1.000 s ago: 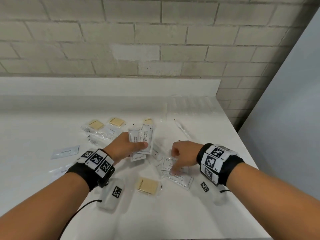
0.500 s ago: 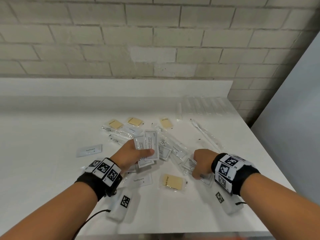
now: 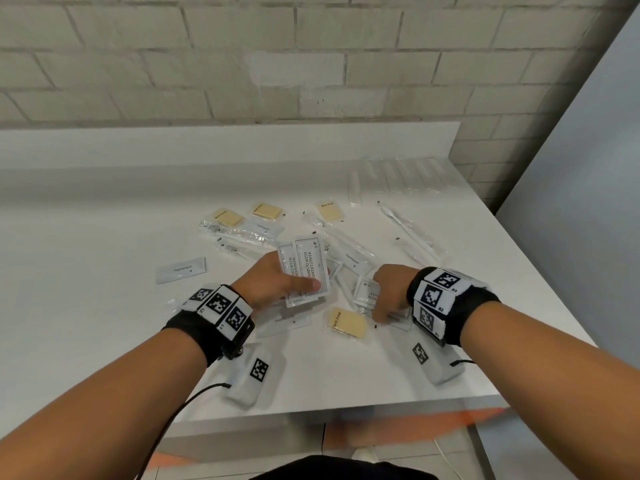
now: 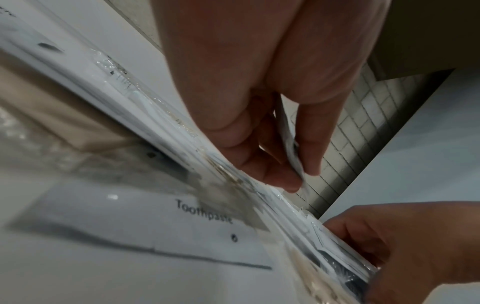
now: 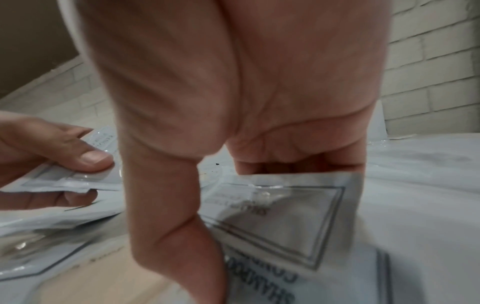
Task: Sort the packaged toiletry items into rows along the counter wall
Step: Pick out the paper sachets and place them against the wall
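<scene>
Head view shows the left hand (image 3: 273, 285) pinching two shampoo sachets (image 3: 306, 268) above the table (image 3: 86, 306). Right hand (image 3: 389, 289) curls onto a third sachet (image 3: 367, 292) lying there, beside four soap bars (image 3: 348, 323) and three toothpaste packets (image 3: 180, 270).

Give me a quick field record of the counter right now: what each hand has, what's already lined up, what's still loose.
left hand: holds a fanned stack of shampoo sachets, thumb on top
right hand: fingers curled onto another shampoo sachet lying on the counter
lined up at wall: clear-wrapped long packets, far right
loose soaps: four bath soap packs, three far, one near
loose toothpaste: one sachet left, one under the left wrist
loose toothbrushes: scattered mid-counter
</scene>
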`<state>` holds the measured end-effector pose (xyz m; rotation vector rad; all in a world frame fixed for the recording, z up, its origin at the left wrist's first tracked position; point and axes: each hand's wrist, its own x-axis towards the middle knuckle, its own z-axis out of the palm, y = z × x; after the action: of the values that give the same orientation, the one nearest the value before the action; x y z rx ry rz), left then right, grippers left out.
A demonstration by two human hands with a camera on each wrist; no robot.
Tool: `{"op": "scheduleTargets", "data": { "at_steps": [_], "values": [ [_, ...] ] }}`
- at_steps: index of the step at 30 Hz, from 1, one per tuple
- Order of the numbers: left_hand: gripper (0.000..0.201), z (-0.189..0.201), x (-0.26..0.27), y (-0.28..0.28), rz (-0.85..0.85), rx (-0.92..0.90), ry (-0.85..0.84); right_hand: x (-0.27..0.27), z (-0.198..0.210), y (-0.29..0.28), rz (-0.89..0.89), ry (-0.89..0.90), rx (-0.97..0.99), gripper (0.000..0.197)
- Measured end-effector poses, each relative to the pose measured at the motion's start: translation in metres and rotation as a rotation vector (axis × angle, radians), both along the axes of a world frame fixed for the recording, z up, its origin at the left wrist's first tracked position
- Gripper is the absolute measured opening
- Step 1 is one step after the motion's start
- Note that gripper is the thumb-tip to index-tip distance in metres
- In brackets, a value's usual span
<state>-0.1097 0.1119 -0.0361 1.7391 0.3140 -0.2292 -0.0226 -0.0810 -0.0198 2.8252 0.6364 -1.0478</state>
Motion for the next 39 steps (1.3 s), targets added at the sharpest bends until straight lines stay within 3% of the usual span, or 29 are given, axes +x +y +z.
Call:
{"op": "scheduleTargets", "data": {
  "at_steps": [5,10,14,22,26,28,31,35,37,39],
  "values": [
    [0.042,-0.004,-0.007,0.000,-0.022,-0.034,-0.010,-0.001,0.001,0.002,-0.007,-0.013,0.066,0.037],
    [0.042,-0.003,-0.007,0.001,-0.025,-0.050,-0.027,0.000,0.007,0.007,-0.193,0.040,0.439,0.050],
    [0.041,-0.004,-0.006,0.003,-0.021,-0.055,-0.040,0.005,0.014,0.016,-0.230,0.044,0.603,0.044],
    [0.046,-0.005,-0.003,0.006,-0.001,-0.085,-0.039,0.013,0.019,0.027,-0.224,0.071,0.749,0.029],
    [0.036,-0.003,0.002,0.005,0.060,-0.064,-0.009,0.019,0.017,0.034,-0.281,0.104,0.730,0.026],
    [0.032,-0.001,0.003,0.005,0.086,-0.064,0.009,0.023,0.014,0.037,-0.322,0.123,0.726,0.011],
    [0.031,0.000,0.006,0.004,0.150,-0.145,0.021,0.023,0.018,0.038,-0.364,0.126,0.711,0.025],
    [0.027,0.006,0.011,0.000,0.242,-0.287,-0.006,0.027,0.022,0.041,-0.389,0.149,0.757,0.020],
    [0.022,0.007,0.014,-0.001,0.243,-0.245,-0.020,0.031,0.022,0.045,-0.412,0.145,0.775,0.009],
    [0.024,0.008,0.016,-0.002,0.196,-0.148,-0.050,0.034,0.023,0.049,-0.428,0.140,0.800,0.010]
  ]
}}
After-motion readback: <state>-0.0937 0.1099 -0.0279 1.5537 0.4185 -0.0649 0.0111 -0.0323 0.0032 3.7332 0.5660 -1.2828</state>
